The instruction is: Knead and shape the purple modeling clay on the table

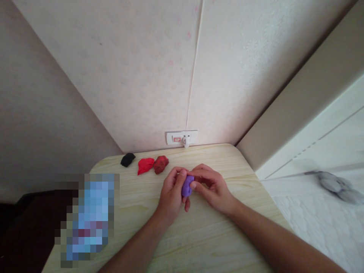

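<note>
"In the head view, what have you got in your hands?"

"A small, rounded, purple clay-like lump (187,186), just below the centre of the frame, held up above the table. My left hand (170,195) is curled around its left side, thumb near the top. My right hand (213,187) is closed in on its right side, thumb and fingertips pinching the edge."

"And around them?"

"Left of centre, beyond my hands, three more pieces lie on the pale wood-grain table (204,242): a dark black lump (127,159), a flattish bright-red lump (145,165) and, just beside that one, a rounded brownish-red lump (161,165)."

"What's at the lower left?"

"A bluish pixelated patch (91,216); I can't tell what it is."

"Behind the table?"

"A white rectangular wall socket (176,139) near the middle, with a white plug (185,141) in it."
</note>
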Motion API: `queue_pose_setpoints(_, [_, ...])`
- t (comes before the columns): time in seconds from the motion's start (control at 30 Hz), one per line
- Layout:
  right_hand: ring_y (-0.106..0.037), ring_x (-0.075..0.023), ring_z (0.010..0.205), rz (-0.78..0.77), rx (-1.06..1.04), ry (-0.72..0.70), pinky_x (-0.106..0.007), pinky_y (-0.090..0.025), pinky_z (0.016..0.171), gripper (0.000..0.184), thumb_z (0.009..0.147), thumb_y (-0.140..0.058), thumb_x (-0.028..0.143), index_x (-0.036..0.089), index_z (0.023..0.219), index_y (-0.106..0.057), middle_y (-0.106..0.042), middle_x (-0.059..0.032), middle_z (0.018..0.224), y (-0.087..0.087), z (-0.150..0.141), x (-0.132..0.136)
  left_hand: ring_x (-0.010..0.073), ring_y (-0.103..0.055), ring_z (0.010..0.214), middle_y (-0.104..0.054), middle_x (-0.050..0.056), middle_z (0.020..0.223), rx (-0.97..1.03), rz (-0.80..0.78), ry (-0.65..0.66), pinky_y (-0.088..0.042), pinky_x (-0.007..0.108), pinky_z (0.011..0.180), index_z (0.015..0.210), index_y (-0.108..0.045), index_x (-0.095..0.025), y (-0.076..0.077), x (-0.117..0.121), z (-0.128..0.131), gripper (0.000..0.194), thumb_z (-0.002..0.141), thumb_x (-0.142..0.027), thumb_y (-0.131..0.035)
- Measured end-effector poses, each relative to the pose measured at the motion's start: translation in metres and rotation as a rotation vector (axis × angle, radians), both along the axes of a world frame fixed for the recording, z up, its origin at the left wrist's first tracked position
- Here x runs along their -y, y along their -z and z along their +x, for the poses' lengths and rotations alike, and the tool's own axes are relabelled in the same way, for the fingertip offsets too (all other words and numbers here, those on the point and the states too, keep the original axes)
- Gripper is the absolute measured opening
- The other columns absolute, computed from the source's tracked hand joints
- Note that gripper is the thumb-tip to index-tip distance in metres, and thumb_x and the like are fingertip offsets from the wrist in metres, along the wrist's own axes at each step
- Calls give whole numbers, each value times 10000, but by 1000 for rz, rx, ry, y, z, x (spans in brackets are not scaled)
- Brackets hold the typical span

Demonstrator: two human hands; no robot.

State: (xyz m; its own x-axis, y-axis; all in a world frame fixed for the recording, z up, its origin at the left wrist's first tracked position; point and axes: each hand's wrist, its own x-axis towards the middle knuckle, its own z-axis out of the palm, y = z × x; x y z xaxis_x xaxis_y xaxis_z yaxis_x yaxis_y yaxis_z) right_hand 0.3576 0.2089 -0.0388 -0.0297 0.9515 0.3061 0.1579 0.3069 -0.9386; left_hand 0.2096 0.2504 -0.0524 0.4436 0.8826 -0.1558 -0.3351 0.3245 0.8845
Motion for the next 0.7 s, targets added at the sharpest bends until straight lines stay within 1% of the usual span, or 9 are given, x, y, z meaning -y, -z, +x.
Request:
queue_pose_setpoints(0.07, [-615,-164,798,-12,-6,-14,-306,-550,729,333,907,-718,385,246,1210,-720,-621,-74,1017,2,-1,1,54,-333,311,-443,-108,521,-15,24,-5,-367,157,246,916,-555,-213,1,0,0,340,904,-548,-610])
queue_pose_setpoints(0.17, [-570,-135,689,-17,28,0,-264,-517,620,501,781,-848,373,244,1237,-688,-612,-33,917,5,-3,3,55,-387,326,-502,-87,571,-27,63,1,-352,147,244,904,-544,-209,1,1,1,338,914,-542,-599])
queue_pose_setpoints(0.2, [-558,-129,666,-17,41,17,-256,-508,601,523,745,-878,359,242,1220,-693,-612,-19,876,6,-4,4,55,-404,331,-525,-79,593,-27,73,10,-351,146,244,905,-542,-208,1,1,1,338,916,-542,-596])
queue_pose_setpoints(0.27, [-572,-128,639,-49,9,25,-256,-514,587,478,741,-882,343,236,1171,-702,-633,-8,829,7,-7,4,51,-409,333,-532,-77,610,-24,71,20,-359,145,247,910,-541,-208,1,1,2,341,914,-544,-597])
queue_pose_setpoints(0.37, [-644,-153,598,-171,-229,-75,-283,-551,543,374,802,-827,372,233,1114,-674,-685,-7,792,7,-11,3,52,-416,341,-503,-85,612,-24,44,17,-378,151,248,898,-541,-208,1,0,2,352,898,-551,-618])
queue_pose_setpoints(0.43, [-657,-158,561,-232,-359,-119,-274,-545,495,325,804,-822,382,224,1041,-665,-701,4,738,6,-13,1,67,-459,356,-502,-82,608,-27,45,21,-387,157,246,880,-539,-207,1,0,1,352,894,-549,-624])
queue_pose_setpoints(0.57, [-612,-108,502,-261,-396,-66,-215,-503,472,298,748,-873,352,179,901,-684,-705,16,659,5,-12,-3,110,-542,383,-541,-65,572,-14,56,65,-398,167,248,868,-543,-209,0,-1,1,339,906,-538,-611])
queue_pose_setpoints(0.7, [-582,-87,460,-293,-429,-91,-191,-484,437,295,751,-869,365,166,856,-678,-710,13,642,5,-9,-5,114,-531,352,-564,-54,534,21,32,110,-397,171,249,856,-549,-209,-2,-1,0,350,885,-546,-638])
